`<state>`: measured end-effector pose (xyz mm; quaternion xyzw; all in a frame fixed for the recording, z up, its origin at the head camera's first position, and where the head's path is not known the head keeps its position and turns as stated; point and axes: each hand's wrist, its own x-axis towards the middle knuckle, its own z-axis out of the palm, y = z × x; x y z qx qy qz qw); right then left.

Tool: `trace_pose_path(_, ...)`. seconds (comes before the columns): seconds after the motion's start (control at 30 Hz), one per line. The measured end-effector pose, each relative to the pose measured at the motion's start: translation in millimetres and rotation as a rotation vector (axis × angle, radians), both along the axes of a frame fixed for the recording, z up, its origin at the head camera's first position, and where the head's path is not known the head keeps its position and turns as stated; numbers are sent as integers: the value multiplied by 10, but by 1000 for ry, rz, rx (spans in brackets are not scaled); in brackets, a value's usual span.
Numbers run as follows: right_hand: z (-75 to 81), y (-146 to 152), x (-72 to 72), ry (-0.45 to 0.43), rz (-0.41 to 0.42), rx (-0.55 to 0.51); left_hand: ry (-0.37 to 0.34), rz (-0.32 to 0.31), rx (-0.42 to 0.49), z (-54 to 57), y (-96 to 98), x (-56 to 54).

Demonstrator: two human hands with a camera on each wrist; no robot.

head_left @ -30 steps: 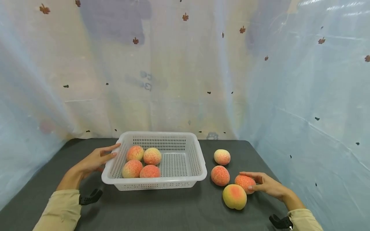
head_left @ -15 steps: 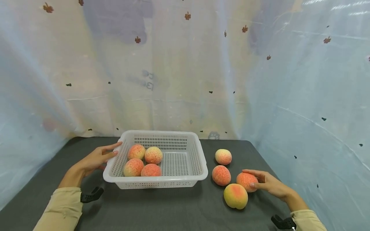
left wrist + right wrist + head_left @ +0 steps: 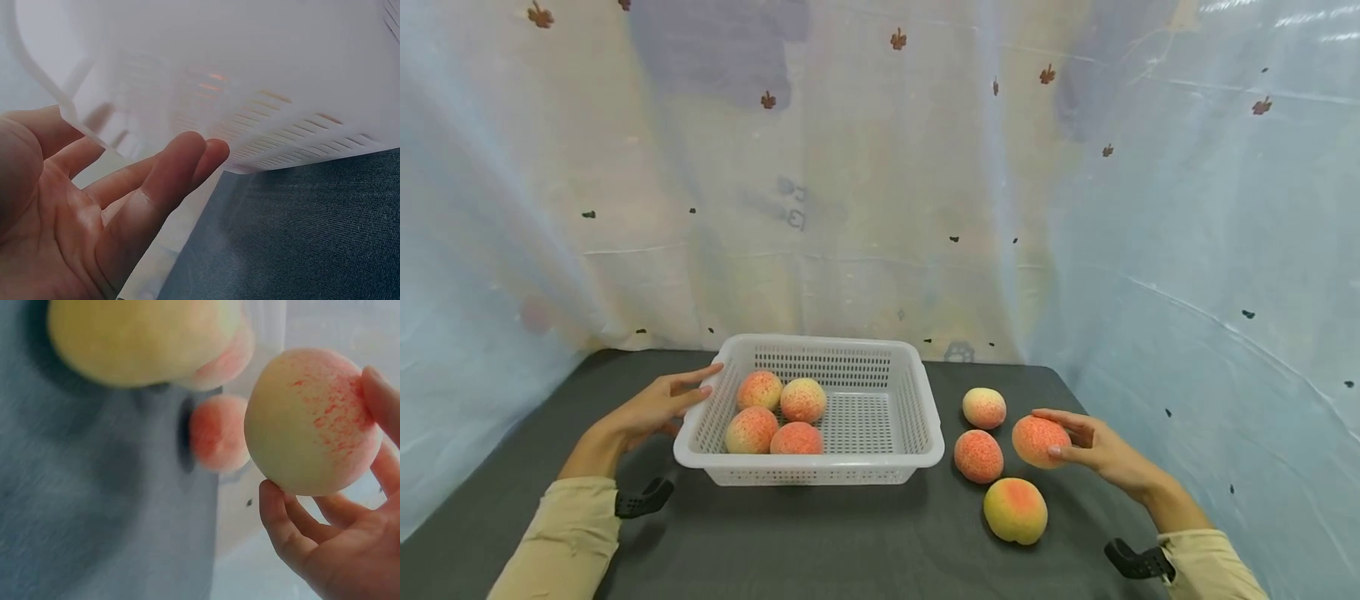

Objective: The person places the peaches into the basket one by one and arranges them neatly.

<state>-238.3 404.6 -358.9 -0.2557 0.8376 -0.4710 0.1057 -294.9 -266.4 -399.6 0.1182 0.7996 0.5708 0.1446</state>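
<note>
A red-speckled peach [image 3: 1040, 441] is held by my right hand [image 3: 1105, 454], thumb on one side and fingers on the other. The right wrist view shows this peach [image 3: 315, 422] raised off the table, its pale underside facing the camera. At the left end of a white plastic basket [image 3: 808, 461], my left hand [image 3: 651, 410] rests its fairly straight fingers against the rim and outer wall. Several peaches [image 3: 752, 430] lie in the basket's left half. Right of the basket sit a pale peach [image 3: 984, 408], a red peach [image 3: 978, 456] and a larger yellow peach [image 3: 1015, 511].
A dark cloth [image 3: 820, 542] covers the table. Patterned plastic sheeting [image 3: 865, 208] hangs behind the table and along its sides. The right half of the basket shows its slotted floor [image 3: 861, 421].
My right hand has lifted the red-speckled peach off the table, away from the yellow one. My left hand stays at the basket's left end. The head view has shifted slightly.
</note>
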Motion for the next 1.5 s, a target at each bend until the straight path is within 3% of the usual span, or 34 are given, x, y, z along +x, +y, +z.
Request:
trace_pose_path(0.2,137,-193,25,2,-46,22,-2,8,-12,-14,18,7)
trace_pose_path(0.43,229,-391,36,19,-28,20,-10,30,-17,-20,50,11)
trace_pose_path(0.8,353,-660,-48,9,0,-12,-3,38,-26,-57,39,24)
trace_pose_path(1.17,477,-920,-139,55,35,-37,-10,56,-6,-69,26,13)
trace_pose_path(1.5,582,-1101,-214,80,7,3,-5,59,-9,-25,41,8)
